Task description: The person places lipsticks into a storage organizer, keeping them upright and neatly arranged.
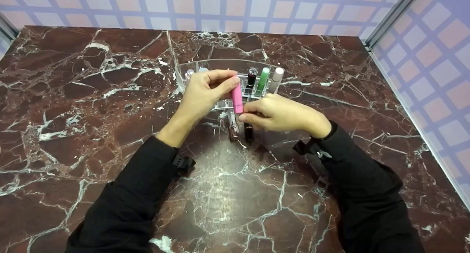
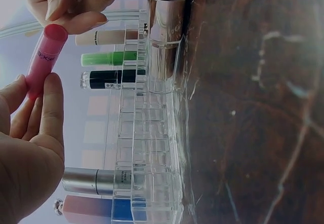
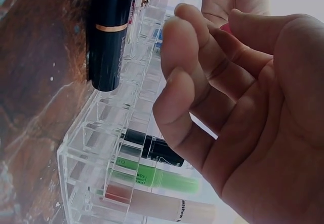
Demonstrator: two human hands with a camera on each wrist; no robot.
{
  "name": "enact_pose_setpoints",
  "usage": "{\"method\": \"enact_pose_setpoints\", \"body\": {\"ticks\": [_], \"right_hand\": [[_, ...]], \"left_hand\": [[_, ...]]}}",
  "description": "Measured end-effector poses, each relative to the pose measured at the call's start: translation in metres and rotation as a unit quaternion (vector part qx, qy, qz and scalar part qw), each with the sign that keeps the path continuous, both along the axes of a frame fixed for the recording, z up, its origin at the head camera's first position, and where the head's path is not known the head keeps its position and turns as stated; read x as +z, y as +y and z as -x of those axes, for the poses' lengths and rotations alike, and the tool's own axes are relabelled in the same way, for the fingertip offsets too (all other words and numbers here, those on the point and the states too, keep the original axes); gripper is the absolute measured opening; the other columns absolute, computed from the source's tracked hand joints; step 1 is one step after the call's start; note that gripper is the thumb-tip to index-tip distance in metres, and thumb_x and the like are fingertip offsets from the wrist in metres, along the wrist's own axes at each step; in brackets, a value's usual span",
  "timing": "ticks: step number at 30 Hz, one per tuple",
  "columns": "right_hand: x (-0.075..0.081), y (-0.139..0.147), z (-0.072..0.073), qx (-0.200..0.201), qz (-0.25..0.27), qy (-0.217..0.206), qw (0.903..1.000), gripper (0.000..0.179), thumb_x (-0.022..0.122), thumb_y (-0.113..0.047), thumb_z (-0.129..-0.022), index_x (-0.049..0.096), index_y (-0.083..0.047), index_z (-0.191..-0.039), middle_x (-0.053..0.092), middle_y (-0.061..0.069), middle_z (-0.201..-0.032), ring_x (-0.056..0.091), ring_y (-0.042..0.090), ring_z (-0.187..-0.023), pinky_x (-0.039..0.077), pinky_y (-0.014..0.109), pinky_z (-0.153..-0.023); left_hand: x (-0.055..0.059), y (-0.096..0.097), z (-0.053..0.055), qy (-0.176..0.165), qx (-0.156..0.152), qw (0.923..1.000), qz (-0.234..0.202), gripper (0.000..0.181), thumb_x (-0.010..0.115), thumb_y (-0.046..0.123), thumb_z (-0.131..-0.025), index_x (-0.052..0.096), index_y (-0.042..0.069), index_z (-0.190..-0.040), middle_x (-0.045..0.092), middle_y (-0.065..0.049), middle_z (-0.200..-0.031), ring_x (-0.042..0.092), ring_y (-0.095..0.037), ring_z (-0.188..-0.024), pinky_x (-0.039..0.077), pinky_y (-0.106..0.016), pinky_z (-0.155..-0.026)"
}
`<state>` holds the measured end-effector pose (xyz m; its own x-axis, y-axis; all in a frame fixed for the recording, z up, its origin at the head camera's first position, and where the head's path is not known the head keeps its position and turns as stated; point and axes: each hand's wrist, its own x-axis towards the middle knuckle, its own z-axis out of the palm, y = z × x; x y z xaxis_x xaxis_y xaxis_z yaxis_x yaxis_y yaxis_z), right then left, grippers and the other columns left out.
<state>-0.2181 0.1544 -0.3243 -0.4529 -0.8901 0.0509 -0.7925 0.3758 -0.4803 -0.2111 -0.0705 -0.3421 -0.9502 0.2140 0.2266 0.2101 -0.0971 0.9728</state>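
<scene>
My left hand [image 1: 200, 89] pinches a pink lipstick tube [image 1: 237, 97] by its upper end, thumb against fingertips. The tube hangs tilted, its darker pink end [image 2: 55, 31] towards my right hand [image 1: 282, 113]. That hand's thumb and forefinger are at the tube's lower end, not wrapped round it; whether they touch is unclear. In the right wrist view its fingers [image 3: 177, 97] are loosely bent, and a bit of pink shows beyond them. Just behind and below both hands is a clear tiered lipstick organizer [image 2: 152, 155], partly hidden by them in the head view.
In the organizer's back row stand a black tube [image 1: 252, 76], a green tube [image 1: 263, 78], a pale tube [image 1: 278, 76] and, at left, a silver tube [image 2: 81, 181] and a pink-and-blue one [image 2: 88, 209]. Rose-gold [image 1: 234, 132] and black-and-gold [image 3: 109, 41] tubes are at its front.
</scene>
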Motion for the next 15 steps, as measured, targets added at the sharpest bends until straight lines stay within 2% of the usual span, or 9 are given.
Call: {"method": "enact_pose_setpoints", "body": {"ticks": [8,15], "right_hand": [[-0.0005,-0.0002,-0.0005,0.013,-0.008,-0.014,0.9998,0.03,0.054,-0.029,-0.109,0.07,-0.006,-0.098,0.066,-0.002,-0.072,0.059,0.006,-0.058,0.054,0.028,-0.06],[0.0005,0.0001,-0.0011,0.017,-0.018,-0.017,0.9996,0.031,0.054,-0.03,-0.11,0.069,-0.006,-0.096,0.069,0.001,-0.074,0.06,0.005,-0.058,0.054,0.028,-0.061]], "left_hand": [[0.0001,0.0001,-0.0005,-0.007,-0.01,0.9999,0.002,0.026,0.072,0.009,-0.098,0.071,-0.004,-0.12,0.074,-0.018,-0.109,0.071,-0.026,-0.095,0.06,-0.035,-0.087],[0.0013,-0.0006,-0.0022,-0.015,-0.018,0.9996,0.017,0.026,0.071,0.01,-0.098,0.071,-0.002,-0.121,0.072,-0.024,-0.114,0.071,-0.026,-0.094,0.059,-0.034,-0.087]]}}
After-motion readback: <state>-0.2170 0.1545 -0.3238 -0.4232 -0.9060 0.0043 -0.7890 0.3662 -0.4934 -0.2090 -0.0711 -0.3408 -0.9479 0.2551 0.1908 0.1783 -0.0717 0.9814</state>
